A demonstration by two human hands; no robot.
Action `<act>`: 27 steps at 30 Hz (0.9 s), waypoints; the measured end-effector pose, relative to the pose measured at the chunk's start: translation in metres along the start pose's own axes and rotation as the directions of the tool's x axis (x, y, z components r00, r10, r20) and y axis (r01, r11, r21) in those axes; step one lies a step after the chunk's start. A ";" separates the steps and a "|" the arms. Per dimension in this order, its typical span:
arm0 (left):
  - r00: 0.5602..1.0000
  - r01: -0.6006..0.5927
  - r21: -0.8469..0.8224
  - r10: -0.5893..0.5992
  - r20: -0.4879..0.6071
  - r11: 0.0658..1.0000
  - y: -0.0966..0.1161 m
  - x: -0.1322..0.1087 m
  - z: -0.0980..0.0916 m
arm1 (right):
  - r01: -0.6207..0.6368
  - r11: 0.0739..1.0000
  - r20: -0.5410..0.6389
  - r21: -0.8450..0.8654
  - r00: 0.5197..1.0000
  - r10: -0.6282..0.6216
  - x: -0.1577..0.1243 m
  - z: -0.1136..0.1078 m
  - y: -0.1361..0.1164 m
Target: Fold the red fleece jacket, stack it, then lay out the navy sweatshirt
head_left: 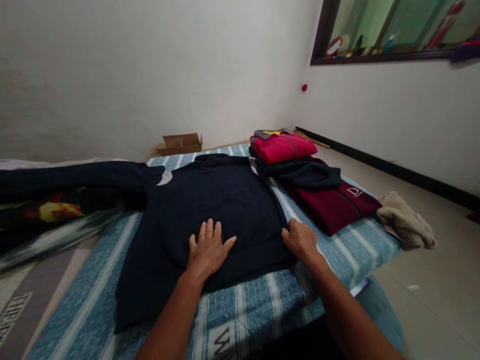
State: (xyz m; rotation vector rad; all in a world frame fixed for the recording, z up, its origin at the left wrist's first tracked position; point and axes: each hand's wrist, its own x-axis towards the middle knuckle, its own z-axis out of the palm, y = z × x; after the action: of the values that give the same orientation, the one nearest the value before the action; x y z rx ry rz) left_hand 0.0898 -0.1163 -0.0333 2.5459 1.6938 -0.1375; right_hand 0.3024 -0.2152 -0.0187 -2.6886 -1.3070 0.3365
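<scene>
A dark navy sweatshirt (225,200) with pale shoulder patches lies spread out in front of me, its collar at the far side. One sleeve (93,175) stretches out to the left; the other (311,172) reaches over the folded clothes on the right. Flat on the lower middle of the fabric rests my left hand (208,250), fingers spread. My right hand (301,240) has its fingers closed on the garment's right side edge, above the lower hem.
Beneath everything is a blue striped bed cover (258,300). Folded red (283,147) and maroon clothes (333,205) are at right, beside a beige cloth (407,220) on the bed's edge. An opened cardboard box (182,143) stands by the wall. A dark printed item (60,210) lies left.
</scene>
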 end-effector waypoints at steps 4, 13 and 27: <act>1.000 0.002 0.004 -0.002 0.003 1.000 0.001 0.000 -0.001 | -0.011 1.000 -0.012 -0.019 1.000 0.011 0.003 -0.004 -0.008; 1.000 -0.001 -0.019 0.001 0.009 1.000 0.002 -0.001 -0.002 | -0.029 0.999 -0.019 -0.023 0.999 0.029 0.011 -0.004 -0.010; 1.000 -0.011 0.013 0.012 -0.019 1.000 0.002 -0.002 0.000 | -0.053 0.999 -0.001 -0.008 0.999 0.053 0.019 -0.002 -0.004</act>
State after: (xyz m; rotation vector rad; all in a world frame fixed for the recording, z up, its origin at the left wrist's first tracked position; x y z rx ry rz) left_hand 0.0909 -0.1184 -0.0331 2.5741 1.6903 -0.1240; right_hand 0.3111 -0.1980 -0.0184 -2.7335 -1.2407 0.3371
